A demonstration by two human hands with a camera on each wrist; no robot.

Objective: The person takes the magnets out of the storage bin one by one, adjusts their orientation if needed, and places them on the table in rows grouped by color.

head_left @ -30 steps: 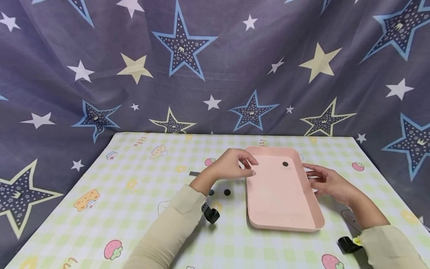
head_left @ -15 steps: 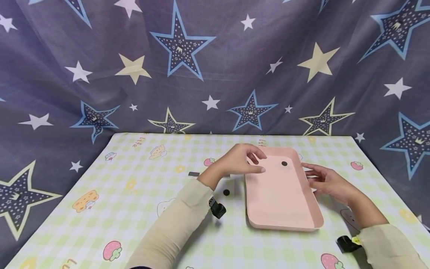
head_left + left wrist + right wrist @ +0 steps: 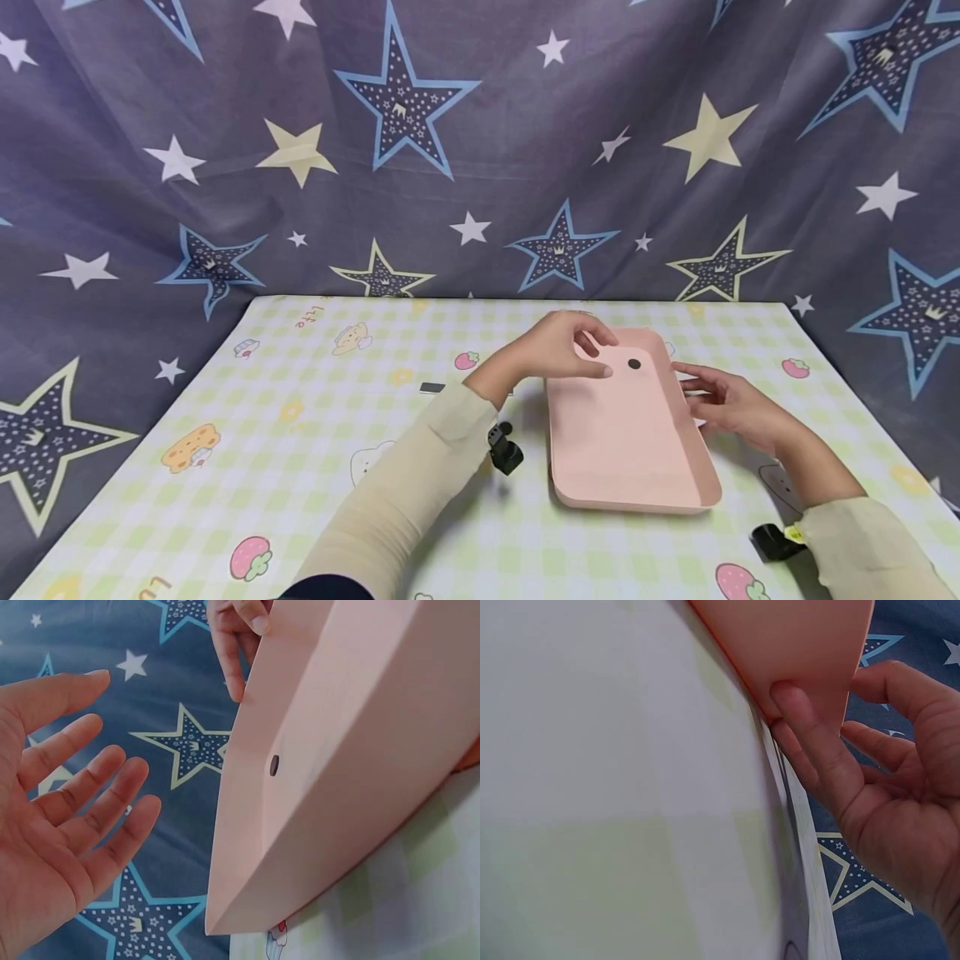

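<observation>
A pink rectangular tray (image 3: 626, 450) lies on the table, with one small black disc (image 3: 634, 364) on its floor near the far end. My left hand (image 3: 564, 343) hovers over the tray's far left part, just left of the disc. In the left wrist view its fingers (image 3: 124, 844) are spread and hold nothing. My right hand (image 3: 738, 410) is at the tray's right side, fingertips (image 3: 786, 694) against the outer wall. The left wrist view shows its fingers along the rim, outside the tray, beside the disc (image 3: 274, 765).
A thin dark strip (image 3: 432, 388) lies on the checked tablecloth (image 3: 300, 467) left of the tray, partly hidden by my left forearm. A starry curtain (image 3: 480, 150) hangs behind the table. Black wrist cameras stick out from both sleeves.
My left hand has moved right and a little away from me, further over the tray. Its sleeve now covers discs that showed on the cloth. The right hand and the tray stay put.
</observation>
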